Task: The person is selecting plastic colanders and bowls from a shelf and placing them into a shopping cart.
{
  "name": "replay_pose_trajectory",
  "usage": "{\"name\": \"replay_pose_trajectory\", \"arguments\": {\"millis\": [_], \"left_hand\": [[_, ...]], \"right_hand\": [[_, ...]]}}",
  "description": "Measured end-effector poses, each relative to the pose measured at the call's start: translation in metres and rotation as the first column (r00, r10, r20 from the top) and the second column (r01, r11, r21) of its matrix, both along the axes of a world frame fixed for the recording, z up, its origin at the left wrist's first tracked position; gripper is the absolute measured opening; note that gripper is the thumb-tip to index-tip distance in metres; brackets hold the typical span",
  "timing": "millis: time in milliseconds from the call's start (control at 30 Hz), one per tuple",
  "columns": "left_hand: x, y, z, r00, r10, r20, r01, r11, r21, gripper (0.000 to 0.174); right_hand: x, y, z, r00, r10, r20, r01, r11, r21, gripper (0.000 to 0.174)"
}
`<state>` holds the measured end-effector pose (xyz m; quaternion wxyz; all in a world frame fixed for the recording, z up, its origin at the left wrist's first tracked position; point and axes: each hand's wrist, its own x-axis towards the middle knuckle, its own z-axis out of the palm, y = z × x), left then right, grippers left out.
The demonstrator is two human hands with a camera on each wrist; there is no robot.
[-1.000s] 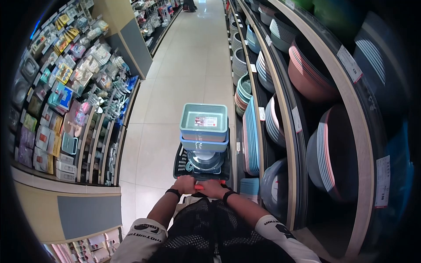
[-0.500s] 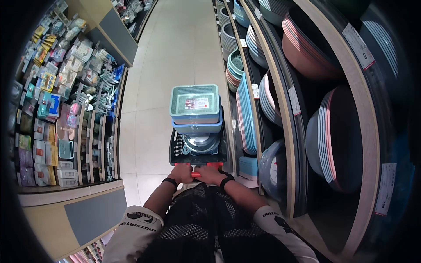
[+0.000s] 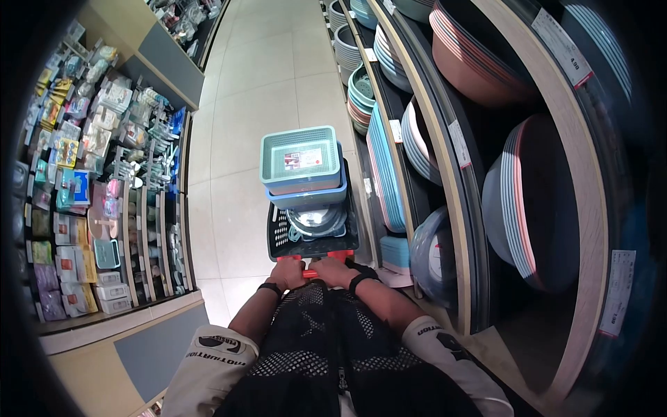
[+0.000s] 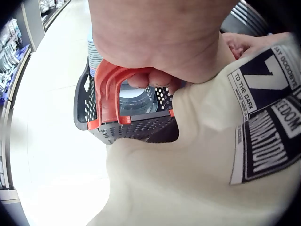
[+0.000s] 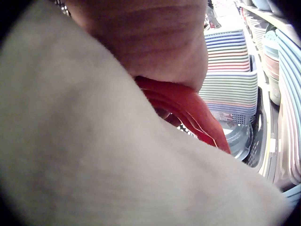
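Both hands grip the red handle (image 3: pixel 310 274) of a black perforated shopping basket (image 3: pixel 278 226) in front of the body. My left hand (image 3: pixel 287 272) holds its left side, fingers curled under the red plastic in the left wrist view. Close beside it, my right hand (image 3: pixel 333 272) grasps the right side; in the right wrist view the palm covers the red grip and most fingers are hidden. Inside the basket, a tall stack of nested plastic baskets, mint green on top (image 3: pixel 300 183) and blue lower (image 3: pixel 306 199), stands behind a clear round plastic container (image 3: pixel 314 221).
Shelving on the right holds stacked basins (image 3: pixel 479 59), upright blue trays (image 3: pixel 386 170) and price tags (image 3: pixel 563 45). A display of small packaged goods (image 3: pixel 104 139) lines the left. Between them a tiled aisle floor (image 3: pixel 243 97) runs ahead.
Hands and basket sit higher and slightly further left in the head view. The left display has shifted down, while the right shelves' basins have shifted up. Both hands keep their hold.
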<state>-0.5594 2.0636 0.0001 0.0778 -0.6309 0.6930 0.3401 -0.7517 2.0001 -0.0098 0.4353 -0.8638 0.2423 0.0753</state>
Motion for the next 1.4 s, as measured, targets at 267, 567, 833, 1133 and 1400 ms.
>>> {"name": "replay_pose_trajectory", "arguments": {"millis": [267,567,833,1133,1400], "left_hand": [[0.003,-0.002,-0.01,0.998,0.063,-0.006,-0.063,0.998,-0.022,0.04],[0.005,-0.01,0.003,1.0,0.007,-0.023,-0.008,0.999,-0.037,0.041],[0.011,-0.027,-0.002,1.0,0.025,0.008,-0.025,1.0,-0.002,0.037],[0.023,-0.062,-0.003,1.0,0.025,0.003,-0.025,1.0,0.017,0.035],[0.04,-0.11,0.001,0.998,0.006,-0.055,-0.005,1.0,0.031,0.035]], "right_hand": [[0.003,-0.007,-0.005,0.998,0.057,-0.01,-0.057,0.998,0.009,0.034],[0.014,-0.017,0.001,0.992,0.065,-0.108,-0.061,0.997,0.043,0.038],[0.036,-0.022,0.012,0.988,-0.062,-0.142,0.056,0.997,-0.047,0.037],[0.055,-0.053,0.009,0.97,-0.056,-0.235,0.027,0.992,-0.122,0.026],[0.07,-0.095,0.016,0.972,-0.089,-0.218,0.063,0.99,-0.125,0.024]]}}
